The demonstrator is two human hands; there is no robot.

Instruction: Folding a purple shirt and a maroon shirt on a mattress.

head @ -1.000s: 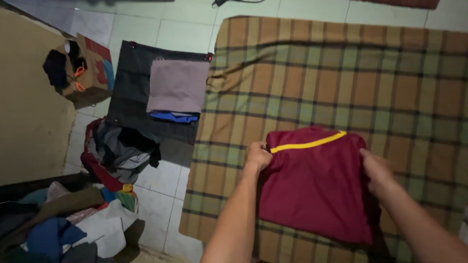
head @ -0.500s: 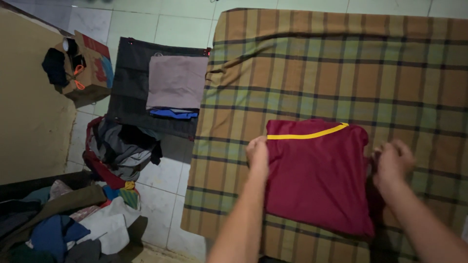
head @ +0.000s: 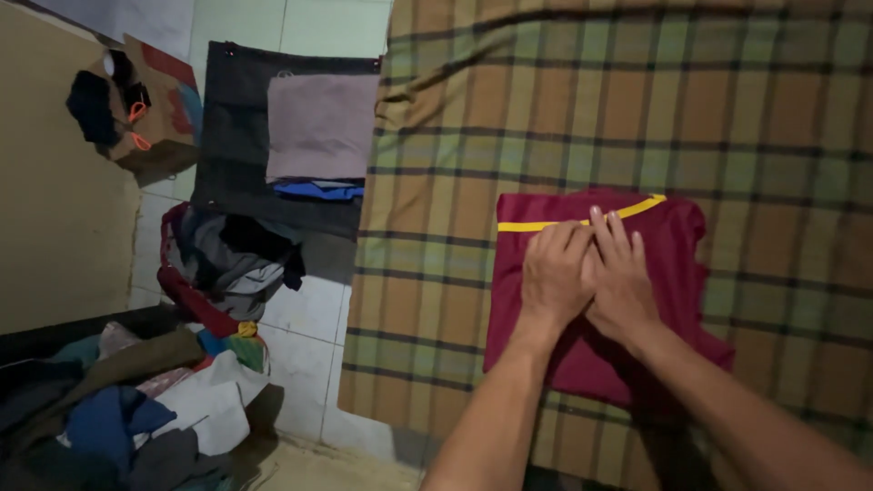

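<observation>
Both bare forearms are stretched in from the bottom edge, angled toward 12 o'clock and converging near the middle. The left hand (head: 553, 273) is laid flat, palm down, fingers spread a bit and aimed at roughly 1 o'clock. The right hand (head: 620, 273) is pressed flat just beside it at 3 o'clock, fingers extended toward 12, inner edges touching or slightly overlapped. Nothing is gripped.

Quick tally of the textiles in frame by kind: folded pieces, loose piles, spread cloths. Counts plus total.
Folded pieces: 3 (maroon garment with yellow stripe under both hands, mauve cloth, blue cloth beneath it)
Loose clothing piles: 2 (dark pile, mixed pile)
Spread cloths: 2 (plaid blanket, dark mat)
Total: 7
</observation>
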